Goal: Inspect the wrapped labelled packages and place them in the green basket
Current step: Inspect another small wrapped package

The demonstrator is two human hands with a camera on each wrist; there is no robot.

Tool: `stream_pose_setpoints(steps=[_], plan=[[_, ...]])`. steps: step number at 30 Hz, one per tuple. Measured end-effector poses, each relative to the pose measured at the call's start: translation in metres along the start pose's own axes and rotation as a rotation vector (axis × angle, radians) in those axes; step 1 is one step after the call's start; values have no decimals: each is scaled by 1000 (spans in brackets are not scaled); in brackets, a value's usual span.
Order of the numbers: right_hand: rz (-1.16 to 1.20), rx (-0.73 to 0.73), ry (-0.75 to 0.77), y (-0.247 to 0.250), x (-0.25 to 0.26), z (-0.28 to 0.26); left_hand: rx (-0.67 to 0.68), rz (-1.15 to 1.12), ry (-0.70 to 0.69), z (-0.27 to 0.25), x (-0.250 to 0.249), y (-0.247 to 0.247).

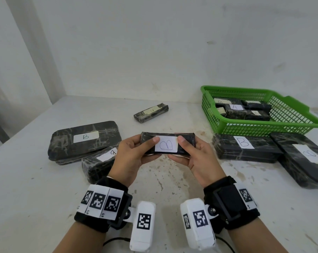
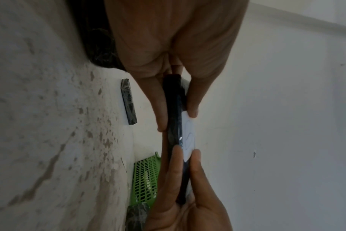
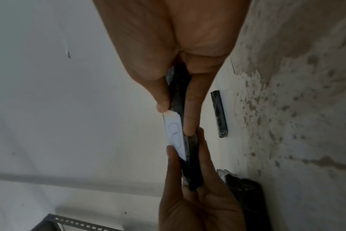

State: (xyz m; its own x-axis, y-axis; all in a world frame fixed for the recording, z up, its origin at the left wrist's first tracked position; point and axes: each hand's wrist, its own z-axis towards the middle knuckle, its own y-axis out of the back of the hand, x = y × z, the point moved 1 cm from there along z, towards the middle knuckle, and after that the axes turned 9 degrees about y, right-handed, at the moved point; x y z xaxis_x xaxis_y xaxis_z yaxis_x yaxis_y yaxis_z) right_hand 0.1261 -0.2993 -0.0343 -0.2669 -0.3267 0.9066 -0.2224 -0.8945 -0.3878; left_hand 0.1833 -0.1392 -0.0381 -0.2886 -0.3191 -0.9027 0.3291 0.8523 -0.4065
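Note:
A small black wrapped package (image 1: 167,144) with a white label marked B is lifted above the table centre, label up. My left hand (image 1: 136,154) grips its left end, thumb on top and fingers beneath. My right hand (image 1: 193,154) grips the right end the same way. The left wrist view shows the package (image 2: 175,125) edge-on between thumb and fingers, as does the right wrist view (image 3: 190,140). The green basket (image 1: 264,126) stands at the back right with several labelled packages inside.
On the white table lie a large B package (image 1: 83,141) and a smaller one (image 1: 98,163) at left, a slim package (image 1: 151,113) at the back, and two large B packages (image 1: 245,148) (image 1: 304,157) in front of the basket. A wall rises behind.

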Motion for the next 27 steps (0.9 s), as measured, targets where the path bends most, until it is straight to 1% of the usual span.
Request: stream_pose_setpoints(steps=[3, 5, 7, 12, 16, 19, 23, 24, 27], plan=[[56, 63, -50, -1, 1, 1, -48, 23, -26, 1, 1, 2], [127, 135, -83, -1, 2, 1, -56, 15, -35, 1, -1, 5], [167, 177, -87, 0, 3, 1, -44, -17, -37, 1, -4, 7], [156, 150, -35, 2, 1, 3, 60, -84, -31, 0, -5, 4], [192, 158, -50, 2, 3, 3, 44, -80, -59, 2, -3, 5], [201, 177, -60, 1, 4, 2, 46, -91, -42, 2, -4, 7], [157, 179, -22, 1, 5, 2, 129, -129, -21, 0, -5, 8], [158, 176, -19, 2, 6, 2, 133, -126, -29, 0, -5, 8], [161, 170, -29, 3, 5, 3, 91, -100, -57, 0, -2, 8]])
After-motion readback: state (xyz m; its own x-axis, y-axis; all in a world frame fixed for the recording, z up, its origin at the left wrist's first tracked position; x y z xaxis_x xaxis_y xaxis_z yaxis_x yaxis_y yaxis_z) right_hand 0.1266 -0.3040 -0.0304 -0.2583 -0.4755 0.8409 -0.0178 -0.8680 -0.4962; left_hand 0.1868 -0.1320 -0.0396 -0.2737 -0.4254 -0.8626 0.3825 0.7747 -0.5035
